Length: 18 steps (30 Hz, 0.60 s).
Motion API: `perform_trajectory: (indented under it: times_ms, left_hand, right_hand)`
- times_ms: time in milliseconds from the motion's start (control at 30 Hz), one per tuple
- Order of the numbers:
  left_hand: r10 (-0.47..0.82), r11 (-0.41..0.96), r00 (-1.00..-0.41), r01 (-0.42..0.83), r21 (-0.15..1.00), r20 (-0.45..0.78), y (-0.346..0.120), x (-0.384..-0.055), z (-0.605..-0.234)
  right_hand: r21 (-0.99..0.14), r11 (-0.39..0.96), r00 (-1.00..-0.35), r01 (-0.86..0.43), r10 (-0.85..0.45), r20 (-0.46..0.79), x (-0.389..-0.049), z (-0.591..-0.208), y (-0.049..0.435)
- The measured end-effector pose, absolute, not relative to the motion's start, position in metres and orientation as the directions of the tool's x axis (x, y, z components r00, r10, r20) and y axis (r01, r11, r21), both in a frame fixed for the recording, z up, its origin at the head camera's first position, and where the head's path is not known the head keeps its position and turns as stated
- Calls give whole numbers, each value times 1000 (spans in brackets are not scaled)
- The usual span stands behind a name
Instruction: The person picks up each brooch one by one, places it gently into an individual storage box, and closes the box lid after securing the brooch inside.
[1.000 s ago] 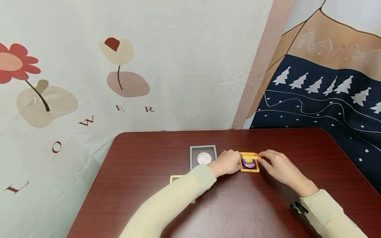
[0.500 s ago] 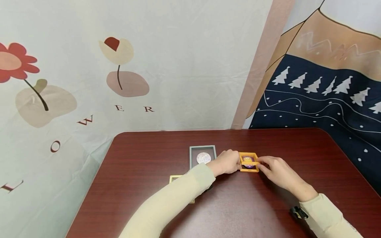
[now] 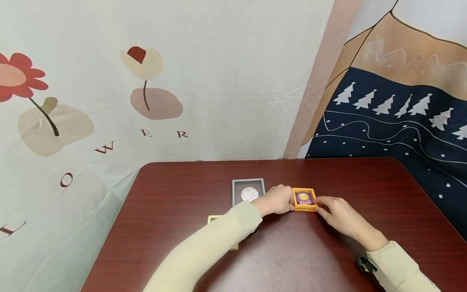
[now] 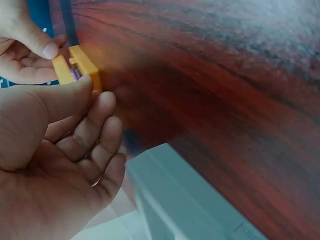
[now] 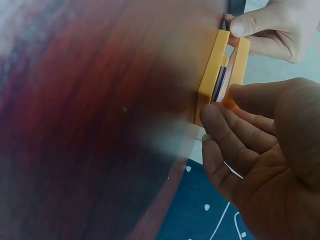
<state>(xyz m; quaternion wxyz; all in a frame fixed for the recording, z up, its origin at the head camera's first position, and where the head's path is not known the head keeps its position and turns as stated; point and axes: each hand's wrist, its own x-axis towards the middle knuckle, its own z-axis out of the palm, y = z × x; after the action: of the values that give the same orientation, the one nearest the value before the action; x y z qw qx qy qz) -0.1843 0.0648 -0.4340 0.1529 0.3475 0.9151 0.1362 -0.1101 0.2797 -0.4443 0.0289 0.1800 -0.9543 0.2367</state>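
Observation:
A small square orange display case (image 3: 302,189) with a clear window holds a purple round badge (image 3: 304,198) bearing a yellow figure. Its lid (image 5: 240,62) lies nearly flat over the base (image 5: 213,70), with a narrow gap between the two in both wrist views. My left hand (image 3: 278,199) grips the case's left side, thumb and curled fingers at its edge. At the right side, my right hand (image 3: 337,213) pinches lid and base between thumb (image 5: 257,97) and fingertips. The badge shows as a thin purple strip inside the gap.
Left of my left hand, a larger grey frame (image 3: 248,179) with a whitish round badge (image 3: 250,193) lies on the dark red table (image 3: 182,182). My left sleeve (image 3: 215,239) partly covers a pale yellow frame (image 3: 214,217). A printed cloth hangs behind the table.
The orange lid has swung down from a raised position toward the near side and now covers the badge. My right hand has moved down slightly with it; my left hand stays nearly still.

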Motion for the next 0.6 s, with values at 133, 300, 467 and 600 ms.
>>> perform_trajectory:
  times_ms: [133, 300, 467, 600]
  left_hand:
    - [668, 725, -713, 558, 405, -213, 65, -184, -432]
    - [658, 726, -720, 529, 439, -222, 63, -183, -429]
    - [659, 723, -721, 529, 445, -212, 63, -181, -429]
    - [660, 719, -724, 530, 450, -201, 63, -180, -429]
  right_hand:
    - [-444, 823, -934, -355, -326, 143, -110, -446, 280]
    - [-438, 823, -932, -363, -325, 162, -110, -446, 281]
    - [-424, 819, -922, -387, -340, 184, -110, -447, 281]
    - [-412, 814, -912, -410, -359, 199, -111, -448, 282]
